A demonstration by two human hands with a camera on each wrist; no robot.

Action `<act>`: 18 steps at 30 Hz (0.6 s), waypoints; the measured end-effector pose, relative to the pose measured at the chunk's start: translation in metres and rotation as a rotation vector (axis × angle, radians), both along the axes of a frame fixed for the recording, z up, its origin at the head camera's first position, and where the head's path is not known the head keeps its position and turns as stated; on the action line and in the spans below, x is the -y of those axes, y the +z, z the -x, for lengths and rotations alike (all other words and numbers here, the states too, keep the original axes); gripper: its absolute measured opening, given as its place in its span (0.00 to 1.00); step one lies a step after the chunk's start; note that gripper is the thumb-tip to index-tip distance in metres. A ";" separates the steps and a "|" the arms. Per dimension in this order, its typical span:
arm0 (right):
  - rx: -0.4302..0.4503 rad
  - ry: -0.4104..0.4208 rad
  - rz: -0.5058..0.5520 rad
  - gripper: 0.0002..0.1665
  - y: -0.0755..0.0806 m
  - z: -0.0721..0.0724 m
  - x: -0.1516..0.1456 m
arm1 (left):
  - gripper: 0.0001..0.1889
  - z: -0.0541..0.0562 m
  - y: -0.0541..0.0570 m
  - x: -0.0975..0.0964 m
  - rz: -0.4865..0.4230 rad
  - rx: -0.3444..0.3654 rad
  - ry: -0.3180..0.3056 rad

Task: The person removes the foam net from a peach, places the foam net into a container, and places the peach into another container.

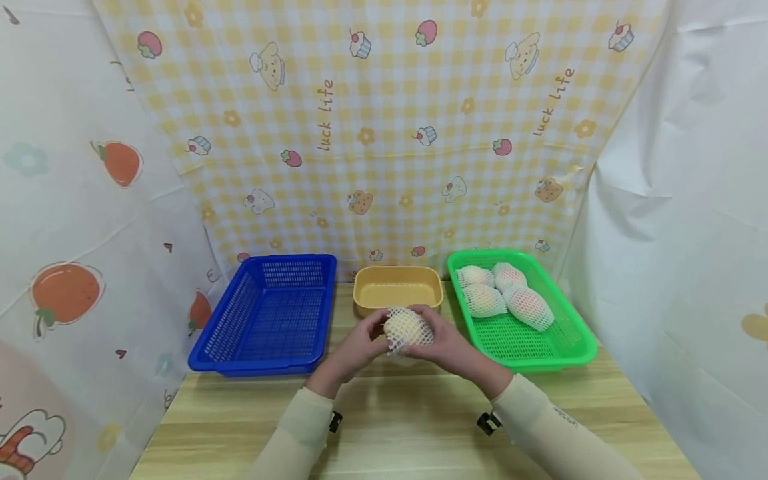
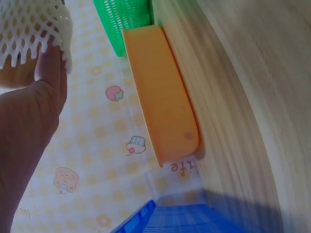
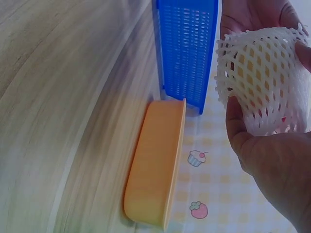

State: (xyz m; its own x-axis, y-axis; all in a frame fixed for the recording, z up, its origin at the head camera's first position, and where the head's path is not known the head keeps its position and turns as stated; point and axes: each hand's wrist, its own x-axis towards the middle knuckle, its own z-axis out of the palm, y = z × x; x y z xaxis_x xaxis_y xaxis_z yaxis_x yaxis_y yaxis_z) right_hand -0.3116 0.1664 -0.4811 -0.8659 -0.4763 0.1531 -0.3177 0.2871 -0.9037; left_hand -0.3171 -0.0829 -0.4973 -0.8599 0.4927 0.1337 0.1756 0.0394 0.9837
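Sleeves [image 1: 301, 427]; hands [image 1: 358, 344] [image 1: 447, 341] grip netted fruit [image 1: 408, 329]; four fruits [image 1: 528, 307] in green basket [image 1: 519, 345], head view only

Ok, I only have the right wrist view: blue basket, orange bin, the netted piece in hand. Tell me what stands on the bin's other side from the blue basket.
Observer: A green basket, to the right of the bin in the head view.
Operator: Say what it holds.
Observer: Four netted pieces.
Operator: Now place the hands for me, relative to both baskets.
Observer: In the head view, the left hand and right hand hold the held piece between the green basket and the blue basket.
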 end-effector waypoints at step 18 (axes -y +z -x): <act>0.039 0.019 0.000 0.46 0.002 -0.002 0.003 | 0.34 -0.006 0.004 -0.005 -0.006 0.007 0.040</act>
